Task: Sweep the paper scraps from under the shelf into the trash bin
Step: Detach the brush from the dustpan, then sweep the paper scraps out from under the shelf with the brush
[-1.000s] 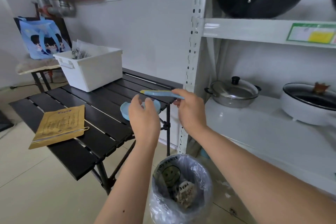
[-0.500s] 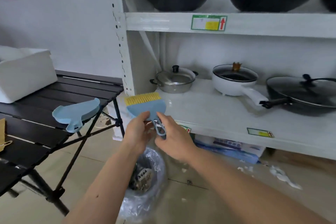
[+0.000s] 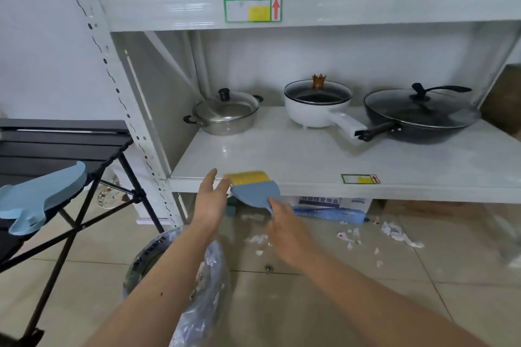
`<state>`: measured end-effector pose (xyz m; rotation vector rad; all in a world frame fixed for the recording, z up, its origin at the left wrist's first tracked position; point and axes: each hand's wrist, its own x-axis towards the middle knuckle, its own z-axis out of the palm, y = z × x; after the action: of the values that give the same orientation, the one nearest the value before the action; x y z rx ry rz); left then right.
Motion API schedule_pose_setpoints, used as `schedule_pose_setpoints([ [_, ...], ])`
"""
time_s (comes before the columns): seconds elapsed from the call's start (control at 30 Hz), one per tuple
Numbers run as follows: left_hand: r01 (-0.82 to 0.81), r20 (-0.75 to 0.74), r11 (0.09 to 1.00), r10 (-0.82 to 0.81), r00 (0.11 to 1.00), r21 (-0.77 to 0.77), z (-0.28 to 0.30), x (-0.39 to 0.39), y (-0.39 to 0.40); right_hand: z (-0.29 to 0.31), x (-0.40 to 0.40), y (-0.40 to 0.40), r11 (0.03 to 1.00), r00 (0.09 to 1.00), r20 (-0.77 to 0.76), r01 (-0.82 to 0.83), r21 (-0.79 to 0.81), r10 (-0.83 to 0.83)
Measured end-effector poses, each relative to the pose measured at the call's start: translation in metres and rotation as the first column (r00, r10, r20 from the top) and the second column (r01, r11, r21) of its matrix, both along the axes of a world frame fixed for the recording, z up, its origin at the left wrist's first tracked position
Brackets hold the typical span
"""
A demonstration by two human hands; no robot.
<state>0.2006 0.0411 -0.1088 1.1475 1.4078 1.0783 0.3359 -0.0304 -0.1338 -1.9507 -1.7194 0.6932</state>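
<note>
From my head camera, my right hand (image 3: 284, 229) pinches the handle of the blue brush (image 3: 255, 190), its yellow bristles pointing up in front of the shelf (image 3: 310, 155) edge. My left hand (image 3: 210, 201) is open, fingers spread, just beside the brush and not gripping it. Paper scraps (image 3: 397, 232) lie on the floor below the shelf, to my right. The trash bin (image 3: 180, 276) stands under my left forearm, left of the scraps. A blue dustpan (image 3: 42, 197) rests on the black table left of the shelf.

Bright, even, diffuse indoor light; soft sheen on the pale grey metal shelf (image 3: 310, 149) w/ faint shadows under pans. Wide-angle bends the shelf upright at left. Motion blur at far right edge & on the clear-bagged trash bin (image 3: 205, 290).
</note>
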Motion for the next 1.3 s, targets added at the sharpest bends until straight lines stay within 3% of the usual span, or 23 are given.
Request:
schedule_pose_setpoints([
  [0.2, 0.152, -0.411, 0.979, -0.085, 0.908, 0.133, -0.032, 0.013, 0.027, -0.042, 0.03, 0.007, 0.991, 0.986, 0.13, -0.094, -0.099, 0.106],
  [0.37, 0.306, -0.757, 0.932, -0.058, 0.651, 0.192, -0.058, 0.038, 0.057, -0.085, 0.048, 0.028, 0.988, 0.985, 0.149, -0.064, -0.141, 0.085],
  [0.53, 0.404, -0.894, 0.881, 0.047, 0.446, 0.247, -0.087, 0.06, 0.088, -0.123, 0.068, 0.048, 0.976, 0.986, 0.147, -0.053, -0.21, 0.085],
  [0.8, 0.467, -0.884, 0.766, 0.282, 0.372, 0.441, -0.145, 0.08, 0.133, -0.189, 0.097, 0.091, 0.962, 0.981, 0.188, -0.001, -0.271, 0.054],
  [0.9, 0.453, -0.783, 0.639, 0.484, 0.391, 0.621, -0.166, 0.082, 0.146, -0.214, 0.099, 0.11, 0.96, 0.982, 0.184, 0.003, -0.28, 0.05],
  [1.03, 0.399, -0.579, 0.423, 0.657, 0.483, 0.813, -0.184, 0.083, 0.162, -0.244, 0.091, 0.14, 0.964, 0.987, 0.154, -0.012, -0.265, 0.055],
  [1.17, 0.396, -0.439, 0.246, 0.726, 0.529, 0.885, -0.197, 0.082, 0.173, -0.272, 0.081, 0.176, 0.964, 0.986, 0.148, -0.039, -0.262, 0.081],
  [1.3, 0.369, -0.36, 0.173, 0.767, 0.531, 0.913, -0.201, 0.081, 0.182, -0.3, 0.073, 0.21, 0.963, 0.985, 0.155, -0.028, -0.267, 0.072],
])
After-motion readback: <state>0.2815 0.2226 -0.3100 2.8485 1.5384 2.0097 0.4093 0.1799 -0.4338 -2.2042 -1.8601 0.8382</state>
